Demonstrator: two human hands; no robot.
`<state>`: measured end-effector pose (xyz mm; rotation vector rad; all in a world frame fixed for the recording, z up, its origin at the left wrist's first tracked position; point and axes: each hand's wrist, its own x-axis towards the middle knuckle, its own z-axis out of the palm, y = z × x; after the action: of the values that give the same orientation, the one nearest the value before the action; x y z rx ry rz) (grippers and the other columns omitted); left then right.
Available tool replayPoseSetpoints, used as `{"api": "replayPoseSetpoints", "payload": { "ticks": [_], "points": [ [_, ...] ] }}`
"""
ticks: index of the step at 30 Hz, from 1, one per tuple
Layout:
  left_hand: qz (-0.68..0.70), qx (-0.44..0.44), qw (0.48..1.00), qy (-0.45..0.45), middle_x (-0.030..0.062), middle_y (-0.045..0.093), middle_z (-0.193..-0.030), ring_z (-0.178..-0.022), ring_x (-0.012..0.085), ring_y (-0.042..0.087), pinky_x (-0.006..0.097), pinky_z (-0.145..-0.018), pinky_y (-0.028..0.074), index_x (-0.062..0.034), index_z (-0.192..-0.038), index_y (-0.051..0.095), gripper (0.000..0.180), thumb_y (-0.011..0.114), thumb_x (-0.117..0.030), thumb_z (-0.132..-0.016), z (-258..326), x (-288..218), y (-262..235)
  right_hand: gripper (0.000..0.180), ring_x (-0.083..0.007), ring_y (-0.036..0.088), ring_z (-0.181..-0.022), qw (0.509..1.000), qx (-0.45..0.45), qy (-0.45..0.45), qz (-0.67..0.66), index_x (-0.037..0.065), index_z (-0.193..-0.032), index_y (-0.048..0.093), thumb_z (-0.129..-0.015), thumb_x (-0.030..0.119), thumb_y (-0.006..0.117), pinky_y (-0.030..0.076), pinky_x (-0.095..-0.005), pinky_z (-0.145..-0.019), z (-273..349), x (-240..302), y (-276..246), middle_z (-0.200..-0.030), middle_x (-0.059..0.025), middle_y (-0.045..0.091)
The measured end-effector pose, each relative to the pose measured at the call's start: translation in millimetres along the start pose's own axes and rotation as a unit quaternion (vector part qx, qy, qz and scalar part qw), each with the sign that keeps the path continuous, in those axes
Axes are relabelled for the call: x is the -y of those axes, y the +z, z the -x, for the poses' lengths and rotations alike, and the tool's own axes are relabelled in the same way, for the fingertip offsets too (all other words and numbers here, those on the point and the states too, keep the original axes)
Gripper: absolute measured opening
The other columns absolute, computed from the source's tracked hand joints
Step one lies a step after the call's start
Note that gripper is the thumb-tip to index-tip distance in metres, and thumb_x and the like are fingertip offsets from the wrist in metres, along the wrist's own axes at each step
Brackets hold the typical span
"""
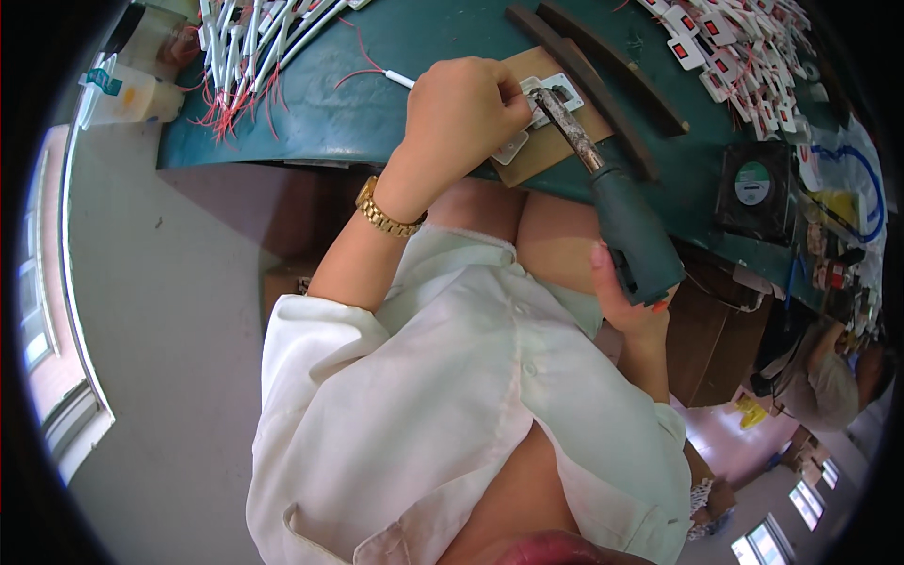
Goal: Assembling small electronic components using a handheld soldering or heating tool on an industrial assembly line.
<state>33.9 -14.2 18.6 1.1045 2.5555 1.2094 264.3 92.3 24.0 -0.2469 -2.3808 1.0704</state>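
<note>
My right hand (629, 299) grips the dark green handle of a soldering iron (633, 221), its fingers partly hidden behind it. The iron's scorched metal shaft slants up and left to a small white plastic part (565, 91) on a brown board (537, 162). Beside the iron's tip, my left hand (468, 105) is closed in a pinch. A white cable (399, 79) with thin red wires sticks out on the left of this hand, and most of it is hidden beneath the palm. Another white piece (511, 148) lies under the fingers.
Two dark bars (617, 71) lie across the green table (358, 122). White cables with red wires (247, 47) are heaped at the far left, near plastic containers (141, 97). Several small white-and-red parts (720, 47) cover the far right, with a black spool (756, 193) nearer. Another person (817, 381) sits at right.
</note>
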Motion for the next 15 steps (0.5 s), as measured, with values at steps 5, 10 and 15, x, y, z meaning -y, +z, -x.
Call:
{"api": "replayPoseSetpoints", "payload": {
  "ticks": [5,10,15],
  "points": [
    [0.006,0.004,1.000,-0.001,0.0123,0.067,-0.067,-0.062,0.0290,0.066,0.038,-0.061,0.054,-0.0053,-0.076,0.074,0.016,0.068,-0.020,-0.071,0.2,1.0,0.8,0.025,-0.0226,0.066,-0.066,1.000,-0.023,0.016,-0.013,-0.001,-0.099,0.066,-0.075,0.003,0.071,0.053,-0.0278,-0.062,3.5,0.4,2.0,-0.084,-0.0109,0.067],
    [-0.001,-0.009,1.000,0.008,0.0123,0.067,-0.066,-0.063,0.0296,0.066,0.039,-0.062,0.054,-0.0055,-0.075,0.074,0.015,0.068,-0.019,-0.070,0.5,3.2,2.3,0.017,-0.0164,0.063,-0.068,0.999,0.002,-0.019,0.035,-0.001,-0.096,0.067,-0.081,0.004,0.072,0.051,-0.0285,-0.064,-0.2,5.7,-2.8,-0.081,-0.0076,0.067],
    [0.009,-0.006,1.000,0.004,0.0124,0.067,-0.066,-0.063,0.0298,0.066,0.039,-0.062,0.054,-0.0056,-0.075,0.074,0.015,0.068,-0.018,-0.070,1.3,3.4,2.1,0.018,-0.0199,0.065,-0.064,0.995,0.004,-0.062,0.076,-0.002,-0.094,0.067,-0.079,0.005,0.073,0.051,-0.0291,-0.062,-6.7,5.1,-2.3,-0.079,-0.0096,0.067]
  ]
}}
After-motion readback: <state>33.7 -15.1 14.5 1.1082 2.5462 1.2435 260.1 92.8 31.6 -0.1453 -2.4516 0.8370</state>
